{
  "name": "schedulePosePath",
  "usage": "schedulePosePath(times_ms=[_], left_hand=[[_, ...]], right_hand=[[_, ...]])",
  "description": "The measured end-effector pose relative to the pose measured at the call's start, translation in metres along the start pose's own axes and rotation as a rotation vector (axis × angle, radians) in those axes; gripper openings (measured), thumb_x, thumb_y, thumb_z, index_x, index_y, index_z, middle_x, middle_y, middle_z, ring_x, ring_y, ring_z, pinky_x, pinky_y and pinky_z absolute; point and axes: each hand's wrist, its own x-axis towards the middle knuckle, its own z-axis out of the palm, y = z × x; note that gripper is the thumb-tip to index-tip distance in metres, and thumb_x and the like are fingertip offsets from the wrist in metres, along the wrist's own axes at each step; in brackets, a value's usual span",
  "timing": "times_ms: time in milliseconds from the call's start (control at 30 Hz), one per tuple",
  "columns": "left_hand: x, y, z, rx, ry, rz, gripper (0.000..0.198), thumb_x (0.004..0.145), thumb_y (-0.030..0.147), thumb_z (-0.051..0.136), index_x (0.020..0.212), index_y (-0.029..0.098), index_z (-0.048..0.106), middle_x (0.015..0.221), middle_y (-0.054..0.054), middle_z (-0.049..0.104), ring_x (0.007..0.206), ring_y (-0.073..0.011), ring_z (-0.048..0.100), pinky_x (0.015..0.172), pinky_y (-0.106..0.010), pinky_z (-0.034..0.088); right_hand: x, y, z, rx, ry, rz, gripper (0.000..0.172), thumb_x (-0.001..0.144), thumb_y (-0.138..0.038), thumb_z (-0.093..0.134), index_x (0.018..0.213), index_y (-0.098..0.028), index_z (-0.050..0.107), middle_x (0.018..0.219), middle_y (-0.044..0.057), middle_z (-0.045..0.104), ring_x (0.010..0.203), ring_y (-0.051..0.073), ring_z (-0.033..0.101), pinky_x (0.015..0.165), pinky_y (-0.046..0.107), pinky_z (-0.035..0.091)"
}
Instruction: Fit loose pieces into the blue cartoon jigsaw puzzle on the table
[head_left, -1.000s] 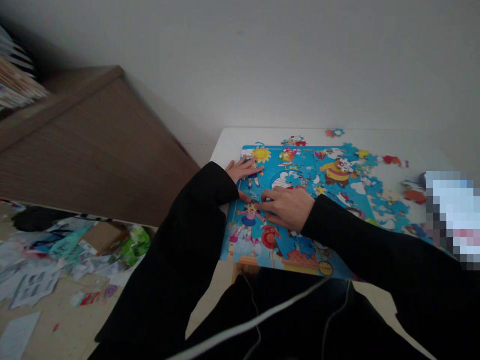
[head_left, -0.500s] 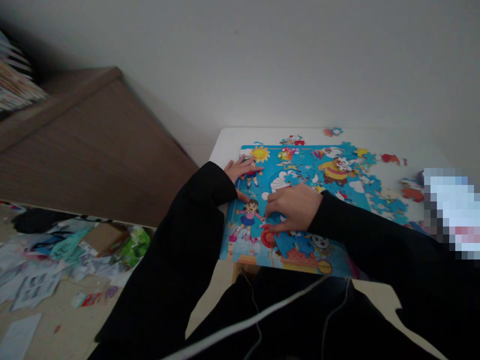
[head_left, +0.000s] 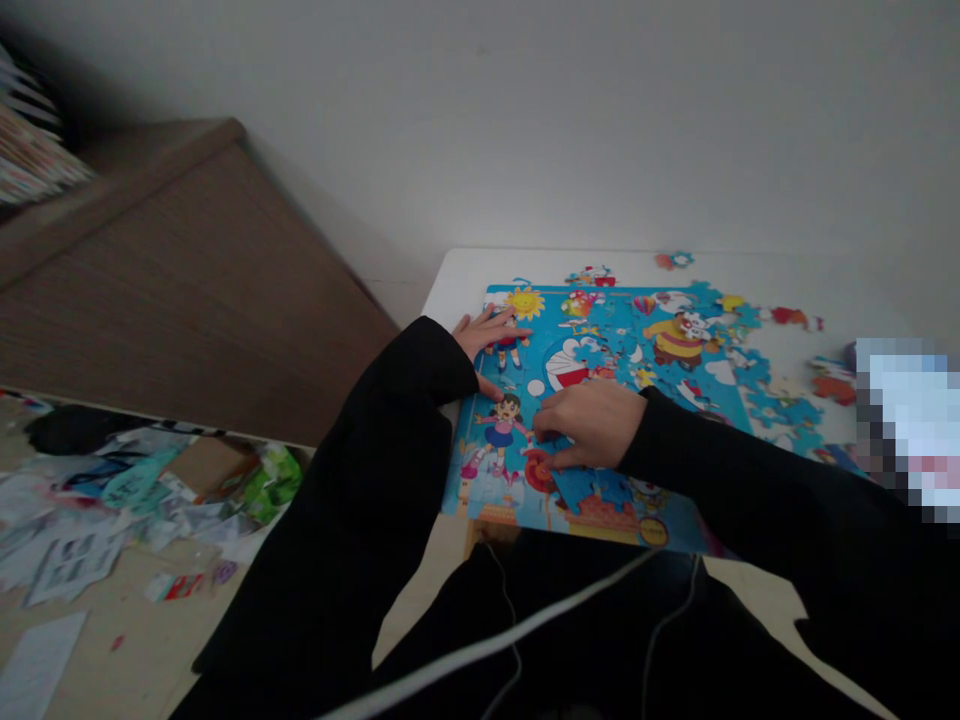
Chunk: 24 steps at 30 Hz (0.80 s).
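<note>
A blue cartoon jigsaw puzzle [head_left: 501,435], partly put together, lies near the front of the white table. My left hand [head_left: 487,335] rests flat on its left edge with the fingers spread, between the sun and the girl in the blue skirt. Over the puzzle's middle, my right hand [head_left: 592,420] is bent downward, thumb and fingers closed at the surface on a puzzle piece mostly hidden beneath them. Just below that hand, blue pieces [head_left: 581,488] sit at an angle over a brick pattern. A loose white-and-red piece [head_left: 694,326] lies on the yellow-shirted figure.
Loose puzzle pieces [head_left: 784,408] are scattered on the white table [head_left: 469,268] to the right and along the back. A pixelated object [head_left: 907,420] is at the right edge. A brown cabinet [head_left: 187,280] stands left, with litter [head_left: 187,500] on the floor. A pale cable [head_left: 480,640] crosses my lap.
My right hand has shifted slightly down relative to the puzzle, uncovering the red mouth of the large white face. My left hand stays in place. The view has moved slightly.
</note>
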Motion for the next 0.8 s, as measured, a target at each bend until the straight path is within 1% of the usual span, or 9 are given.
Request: schedulePosePath(times_ms=[133, 267, 367, 500, 700, 800], left_hand=[[0.0, -0.002, 0.001, -0.003, 0.01, 0.018, 0.107, 0.051, 0.061, 0.074, 0.141, 0.031, 0.025, 0.152, -0.007, -0.002, 0.136, -0.0383, -0.009, 0.105, -0.064, 0.002], [-0.001, -0.003, 0.003, -0.014, 0.034, 0.042, 0.106, 0.051, 0.059, 0.076, 0.14, 0.032, 0.025, 0.152, -0.007, 0.0, 0.136, -0.0382, -0.008, 0.105, -0.064, 0.001], [-0.001, -0.004, 0.004, -0.015, 0.044, 0.049, 0.105, 0.051, 0.06, 0.075, 0.14, 0.033, 0.026, 0.152, -0.007, 0.001, 0.136, -0.0381, -0.008, 0.105, -0.065, 0.001], [0.0, -0.004, 0.003, -0.017, 0.047, 0.042, 0.103, 0.054, 0.061, 0.073, 0.14, 0.03, 0.027, 0.152, -0.008, 0.002, 0.137, -0.0376, -0.006, 0.104, -0.065, 0.002], [0.002, -0.006, 0.002, -0.023, 0.034, 0.043, 0.103, 0.053, 0.062, 0.073, 0.14, 0.032, 0.027, 0.152, -0.007, 0.001, 0.137, -0.0378, -0.007, 0.104, -0.065, 0.001], [0.002, -0.008, 0.003, -0.024, 0.034, 0.048, 0.104, 0.052, 0.062, 0.074, 0.14, 0.034, 0.026, 0.152, -0.006, 0.001, 0.136, -0.0386, -0.007, 0.104, -0.066, 0.001]], right_hand=[[0.002, 0.002, 0.003, 0.023, -0.022, -0.028, 0.018, 0.079, -0.035, 0.061, 0.086, -0.021, 0.067, 0.084, 0.004, 0.067, 0.075, 0.017, 0.06, 0.052, 0.025, 0.024], [0.002, 0.005, 0.006, 0.065, 0.012, -0.034, 0.014, 0.08, -0.031, 0.06, 0.084, -0.02, 0.068, 0.081, 0.004, 0.067, 0.073, 0.015, 0.059, 0.054, 0.025, 0.027], [0.003, 0.008, 0.006, 0.124, 0.004, -0.049, 0.011, 0.078, -0.025, 0.061, 0.084, -0.02, 0.069, 0.079, 0.003, 0.068, 0.071, 0.014, 0.059, 0.056, 0.023, 0.031], [0.005, 0.011, 0.006, 0.168, 0.005, -0.051, 0.013, 0.077, -0.019, 0.059, 0.084, -0.02, 0.07, 0.078, 0.002, 0.068, 0.071, 0.014, 0.059, 0.059, 0.023, 0.035], [0.006, 0.016, 0.006, 0.171, 0.01, -0.07, 0.013, 0.077, -0.017, 0.058, 0.082, -0.019, 0.069, 0.079, 0.002, 0.069, 0.074, 0.014, 0.06, 0.06, 0.023, 0.035], [0.004, 0.016, 0.004, 0.154, -0.001, -0.074, 0.012, 0.078, -0.021, 0.059, 0.083, -0.019, 0.069, 0.08, 0.003, 0.068, 0.072, 0.014, 0.058, 0.058, 0.023, 0.033]])
